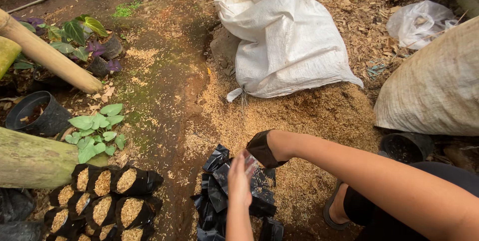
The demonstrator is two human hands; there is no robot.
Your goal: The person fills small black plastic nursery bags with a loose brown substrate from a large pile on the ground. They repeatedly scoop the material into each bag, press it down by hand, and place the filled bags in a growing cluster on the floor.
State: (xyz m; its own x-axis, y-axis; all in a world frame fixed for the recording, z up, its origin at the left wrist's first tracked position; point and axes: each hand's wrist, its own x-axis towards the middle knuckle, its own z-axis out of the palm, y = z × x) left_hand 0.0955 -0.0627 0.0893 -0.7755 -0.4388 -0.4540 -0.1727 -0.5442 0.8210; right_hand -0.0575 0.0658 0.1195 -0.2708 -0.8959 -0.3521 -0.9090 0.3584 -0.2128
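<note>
Black plastic grow bag (259, 148): thin, glossy film, crinkled; held above the husk pile (309, 116), long axis running left to right, mouth toward the right hand (267, 147), which is thrust inside, grip hidden. Left hand (238, 181) pinches its near edge. Flat empty bags (224, 201) below; filled bags (107, 198) left.
</note>
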